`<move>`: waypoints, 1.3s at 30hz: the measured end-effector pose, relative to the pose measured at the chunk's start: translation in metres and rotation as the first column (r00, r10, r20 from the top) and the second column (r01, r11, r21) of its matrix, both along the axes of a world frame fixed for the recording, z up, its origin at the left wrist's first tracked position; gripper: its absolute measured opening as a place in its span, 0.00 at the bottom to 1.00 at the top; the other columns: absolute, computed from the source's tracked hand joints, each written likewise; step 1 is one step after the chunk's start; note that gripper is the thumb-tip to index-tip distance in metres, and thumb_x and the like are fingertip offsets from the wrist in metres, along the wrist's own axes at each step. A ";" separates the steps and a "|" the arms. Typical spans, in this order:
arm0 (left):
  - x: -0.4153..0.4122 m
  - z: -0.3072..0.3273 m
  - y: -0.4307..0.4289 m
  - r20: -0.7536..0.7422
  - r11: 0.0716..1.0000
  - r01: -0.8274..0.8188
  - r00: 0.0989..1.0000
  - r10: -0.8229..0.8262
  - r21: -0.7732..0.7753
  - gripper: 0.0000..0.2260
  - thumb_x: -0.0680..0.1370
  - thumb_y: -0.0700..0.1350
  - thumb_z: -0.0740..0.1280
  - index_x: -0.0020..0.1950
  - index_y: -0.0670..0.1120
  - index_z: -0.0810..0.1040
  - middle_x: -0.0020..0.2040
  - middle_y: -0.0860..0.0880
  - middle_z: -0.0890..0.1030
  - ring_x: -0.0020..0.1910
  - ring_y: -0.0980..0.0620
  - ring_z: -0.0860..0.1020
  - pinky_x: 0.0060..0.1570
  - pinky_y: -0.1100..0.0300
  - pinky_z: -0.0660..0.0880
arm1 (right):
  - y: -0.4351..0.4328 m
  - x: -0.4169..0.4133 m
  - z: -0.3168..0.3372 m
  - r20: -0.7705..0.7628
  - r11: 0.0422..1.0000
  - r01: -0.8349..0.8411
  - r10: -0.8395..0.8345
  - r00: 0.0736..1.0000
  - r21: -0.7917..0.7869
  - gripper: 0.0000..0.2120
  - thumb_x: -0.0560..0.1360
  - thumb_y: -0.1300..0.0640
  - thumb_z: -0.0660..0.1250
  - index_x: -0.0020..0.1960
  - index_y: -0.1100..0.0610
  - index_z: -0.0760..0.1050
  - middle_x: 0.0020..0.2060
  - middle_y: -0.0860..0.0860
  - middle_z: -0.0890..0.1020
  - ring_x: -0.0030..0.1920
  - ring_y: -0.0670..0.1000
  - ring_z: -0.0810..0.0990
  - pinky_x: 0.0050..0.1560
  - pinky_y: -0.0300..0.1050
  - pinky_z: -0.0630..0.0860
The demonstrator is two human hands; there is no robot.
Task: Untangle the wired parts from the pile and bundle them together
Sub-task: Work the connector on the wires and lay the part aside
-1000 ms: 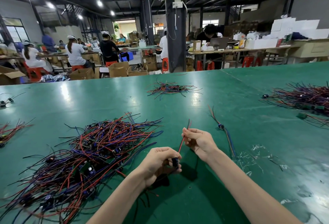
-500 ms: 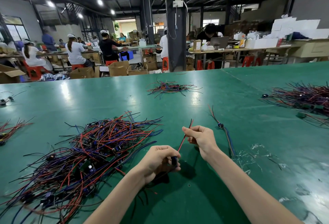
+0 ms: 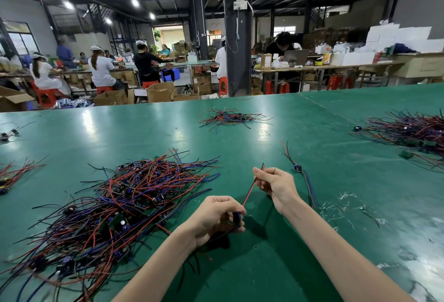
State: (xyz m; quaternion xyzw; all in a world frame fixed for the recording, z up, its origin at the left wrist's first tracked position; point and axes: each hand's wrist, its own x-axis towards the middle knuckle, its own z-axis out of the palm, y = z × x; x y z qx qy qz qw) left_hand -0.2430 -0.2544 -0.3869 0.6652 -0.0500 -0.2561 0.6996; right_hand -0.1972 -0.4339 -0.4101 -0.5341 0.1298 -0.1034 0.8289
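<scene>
A big tangled pile of red, blue and black wired parts (image 3: pixel 120 205) lies on the green table (image 3: pixel 276 265) at my left. My left hand (image 3: pixel 216 217) grips a small dark component (image 3: pixel 237 217) of one wired part just above the table. Its red and black wires (image 3: pixel 251 188) run up and to the right. My right hand (image 3: pixel 276 187) pinches those wires near their free ends. More wires hang under my left hand, partly hidden by it.
One loose wired part (image 3: pixel 298 167) lies just right of my right hand. Smaller wire piles sit at the far middle (image 3: pixel 230 118), far right (image 3: pixel 413 133) and left edge (image 3: pixel 12 176). Bits of clear film (image 3: pixel 348 205) lie at the right. Seated workers fill the background.
My right hand has slid up and to the right along the red and black wires, drawing them straighter. My left hand has stayed in place with the component.
</scene>
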 end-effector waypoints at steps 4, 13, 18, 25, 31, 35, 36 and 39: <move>-0.001 -0.001 -0.001 -0.012 1.000 0.017 1.000 -0.017 -0.014 0.09 0.73 0.32 0.64 0.33 0.37 0.78 0.30 0.43 0.76 0.26 0.50 0.77 0.31 0.59 0.79 | 0.001 -0.002 0.002 0.016 1.000 0.011 -0.011 1.000 -0.005 0.11 0.68 0.67 0.74 0.35 0.60 0.72 0.23 0.51 0.79 0.22 0.45 0.74 0.25 0.35 0.72; -0.002 -0.004 0.000 0.014 0.995 0.096 0.995 -0.096 -0.006 0.11 0.73 0.32 0.64 0.31 0.40 0.80 0.29 0.43 0.76 0.27 0.50 0.77 0.31 0.60 0.78 | -0.005 -0.004 0.001 -0.013 1.000 0.024 -0.025 1.000 -0.019 0.08 0.70 0.63 0.74 0.35 0.61 0.75 0.24 0.51 0.79 0.22 0.43 0.73 0.25 0.34 0.71; -0.003 -0.003 -0.001 0.028 0.992 0.127 0.992 -0.127 -0.021 0.04 0.65 0.39 0.67 0.30 0.42 0.80 0.30 0.44 0.76 0.28 0.49 0.77 0.31 0.59 0.78 | -0.002 -0.003 -0.001 -0.008 0.997 0.061 -0.061 0.998 -0.038 0.09 0.66 0.64 0.76 0.35 0.61 0.75 0.24 0.50 0.80 0.21 0.44 0.73 0.25 0.33 0.71; 0.000 -0.007 0.000 0.027 0.986 0.158 0.987 -0.157 -0.044 0.03 0.65 0.38 0.67 0.31 0.41 0.79 0.30 0.44 0.77 0.28 0.49 0.77 0.31 0.59 0.78 | -0.002 -0.003 0.004 -0.014 0.999 -0.009 0.010 1.000 0.034 0.08 0.68 0.65 0.74 0.36 0.62 0.75 0.25 0.52 0.79 0.23 0.45 0.75 0.25 0.35 0.72; 0.001 -0.005 -0.001 0.024 0.984 0.163 0.987 -0.162 -0.070 0.04 0.65 0.37 0.67 0.30 0.41 0.79 0.30 0.43 0.76 0.28 0.49 0.77 0.31 0.58 0.78 | -0.002 -0.003 0.005 -0.036 0.997 -0.007 0.009 0.999 0.072 0.05 0.70 0.66 0.72 0.38 0.64 0.76 0.25 0.53 0.80 0.23 0.45 0.75 0.25 0.36 0.73; 0.002 -0.003 0.002 0.033 0.987 0.144 0.989 -0.141 -0.078 0.07 0.69 0.34 0.67 0.31 0.40 0.80 0.31 0.42 0.76 0.28 0.49 0.77 0.32 0.58 0.78 | -0.002 -0.002 0.004 -0.018 0.998 0.014 -0.013 1.000 0.064 0.07 0.70 0.65 0.73 0.38 0.62 0.75 0.26 0.52 0.80 0.24 0.45 0.75 0.26 0.36 0.73; 0.003 -0.003 0.003 0.041 0.989 0.118 0.993 -0.115 -0.086 0.09 0.71 0.33 0.67 0.32 0.40 0.80 0.31 0.42 0.76 0.28 0.49 0.77 0.32 0.58 0.78 | -0.002 -0.002 0.005 -0.010 0.996 0.014 -0.013 1.000 0.087 0.07 0.70 0.64 0.73 0.38 0.62 0.75 0.26 0.53 0.80 0.24 0.45 0.75 0.26 0.36 0.73; 0.006 0.000 0.003 0.052 0.986 -0.026 0.998 0.035 -0.166 0.09 0.75 0.32 0.65 0.35 0.38 0.80 0.31 0.41 0.76 0.28 0.49 0.77 0.33 0.56 0.80 | 0.001 -0.007 0.008 -0.032 0.988 -0.067 0.073 0.997 0.139 0.09 0.73 0.59 0.70 0.45 0.65 0.75 0.34 0.56 0.82 0.32 0.50 0.79 0.32 0.39 0.79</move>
